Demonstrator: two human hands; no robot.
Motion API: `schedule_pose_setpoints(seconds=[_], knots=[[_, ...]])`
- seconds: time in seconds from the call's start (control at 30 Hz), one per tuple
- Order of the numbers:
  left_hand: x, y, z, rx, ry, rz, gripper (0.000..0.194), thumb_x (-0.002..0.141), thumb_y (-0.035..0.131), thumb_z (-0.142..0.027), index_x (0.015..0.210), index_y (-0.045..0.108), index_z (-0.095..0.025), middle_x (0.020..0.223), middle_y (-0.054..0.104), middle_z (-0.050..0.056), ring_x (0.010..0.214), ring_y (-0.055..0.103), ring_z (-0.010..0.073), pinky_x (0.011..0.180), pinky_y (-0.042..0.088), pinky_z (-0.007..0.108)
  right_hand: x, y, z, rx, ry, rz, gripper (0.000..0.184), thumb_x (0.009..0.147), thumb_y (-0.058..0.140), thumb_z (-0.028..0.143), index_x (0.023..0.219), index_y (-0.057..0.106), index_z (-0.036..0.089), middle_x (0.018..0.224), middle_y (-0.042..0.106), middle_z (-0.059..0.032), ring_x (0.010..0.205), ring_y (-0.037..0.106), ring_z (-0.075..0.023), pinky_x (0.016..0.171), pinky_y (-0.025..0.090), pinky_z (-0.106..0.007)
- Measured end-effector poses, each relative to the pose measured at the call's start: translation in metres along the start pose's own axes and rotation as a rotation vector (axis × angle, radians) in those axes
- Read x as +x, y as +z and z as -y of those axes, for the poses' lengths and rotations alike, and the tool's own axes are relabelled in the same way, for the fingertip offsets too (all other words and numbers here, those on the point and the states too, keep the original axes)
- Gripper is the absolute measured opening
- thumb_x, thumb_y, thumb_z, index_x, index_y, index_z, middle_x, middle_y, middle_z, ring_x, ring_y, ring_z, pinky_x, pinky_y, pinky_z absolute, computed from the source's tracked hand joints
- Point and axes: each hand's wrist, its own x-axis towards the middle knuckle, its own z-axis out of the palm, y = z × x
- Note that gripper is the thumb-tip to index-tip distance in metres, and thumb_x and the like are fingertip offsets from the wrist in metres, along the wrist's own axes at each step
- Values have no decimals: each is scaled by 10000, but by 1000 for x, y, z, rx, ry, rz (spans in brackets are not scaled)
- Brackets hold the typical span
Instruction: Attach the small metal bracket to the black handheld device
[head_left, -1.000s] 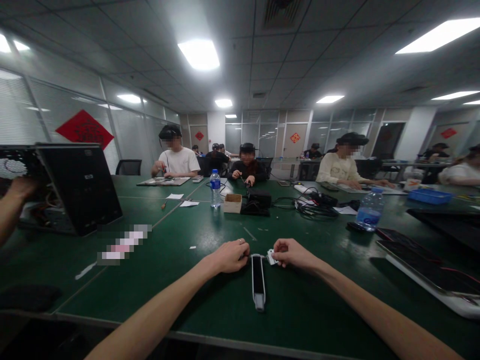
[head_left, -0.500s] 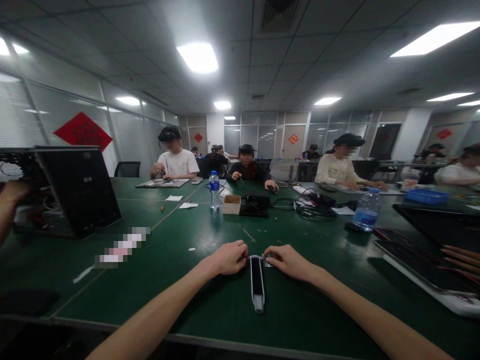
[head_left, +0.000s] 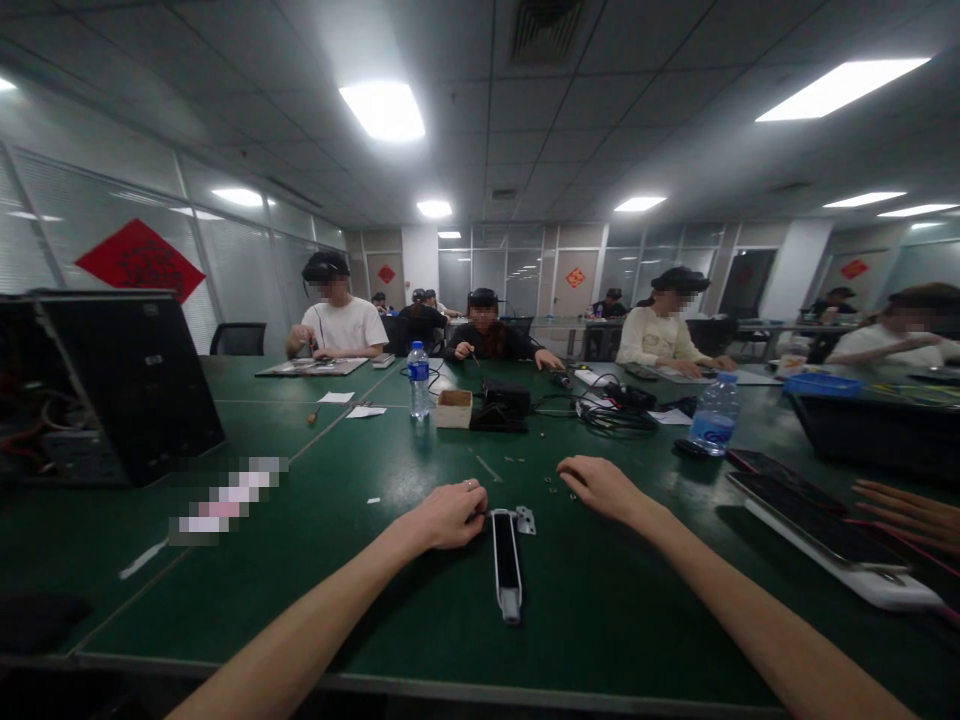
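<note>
A long narrow piece with a white frame and dark middle point(head_left: 508, 562) lies on the green table, its grey end towards me. At its far right corner sticks out a small metal bracket with holes point(head_left: 526, 520). My left hand point(head_left: 450, 515) is closed at the far left corner of this piece, and its curled fingertips hide whatever they pinch. To the right, apart from the piece, my right hand point(head_left: 604, 487) reaches low over the table with fingers stretched forward. Beside its fingertips lie several small ring-like parts point(head_left: 553, 490).
Ahead stand a small open box point(head_left: 454, 409), a water bottle point(head_left: 419, 380) and tangled black cables point(head_left: 619, 412). Another bottle point(head_left: 714, 415) and a flat device point(head_left: 825, 535) are on the right, near another person's hand point(head_left: 911, 515). An opened computer case point(head_left: 135, 385) is at left.
My right hand has left the metal bracket and moved right and forward to the small parts, uncovering the bracket. My left hand stays by the piece. The view has shifted slightly.
</note>
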Motion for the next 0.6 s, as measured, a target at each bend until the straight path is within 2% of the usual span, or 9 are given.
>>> schedule_pose_setpoints(seconds=[0.17,0.3,0.6], knots=[[-1,0,-1,-13,-7,16,126,857,451,-264,947,508,-195,990,533,45,837,542,158,692,439,260,1,8,-7,-81,13,69,252,878,450,287,1044,614,190,1003,603,-88,903,574,-211,815,426,-315],[-2,-1,-1,-3,-6,5,141,855,441,-269,947,515,-192,985,539,51,832,544,164,696,442,268,1,13,-4,-37,-26,104,249,857,486,289,1045,627,206,1012,588,-81,924,561,-214,809,432,-312],[-2,0,-2,54,-25,32,143,847,438,-262,962,495,-199,1010,544,55,867,554,177,733,446,280,3,19,2,10,-55,65,197,836,487,244,910,665,205,949,598,-84,873,554,-225,765,450,-334]])
